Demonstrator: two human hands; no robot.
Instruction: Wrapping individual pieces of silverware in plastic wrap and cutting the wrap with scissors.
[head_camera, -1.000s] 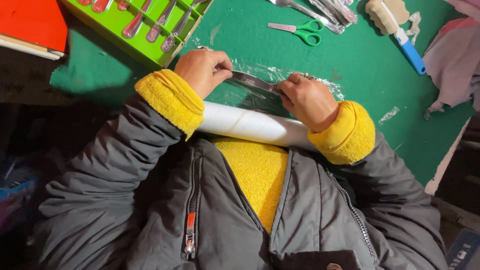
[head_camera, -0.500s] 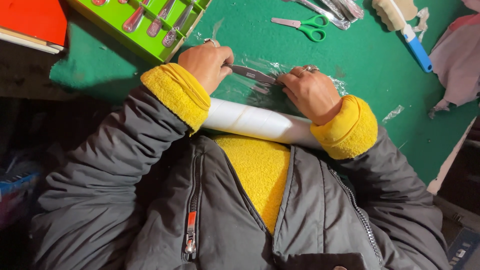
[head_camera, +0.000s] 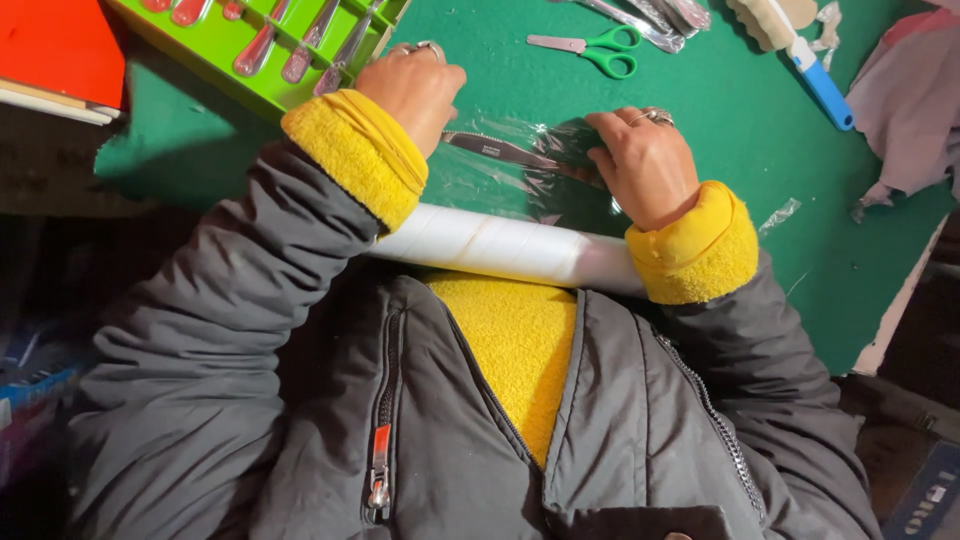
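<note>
Knife (head_camera: 505, 152) under cling film (head_camera: 520, 175), between hands, cutlery tray (head_camera: 255, 85) and scissors (head_camera: 590, 50) near

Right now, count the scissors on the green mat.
1: the green-handled scissors lie near the mat's far edge, beyond the right hand. More could be hidden outside the view.

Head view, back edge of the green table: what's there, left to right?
Red box → green cutlery tray → left hand → green-handled scissors → right hand → blue-handled brush → pinkish cloth.
</note>
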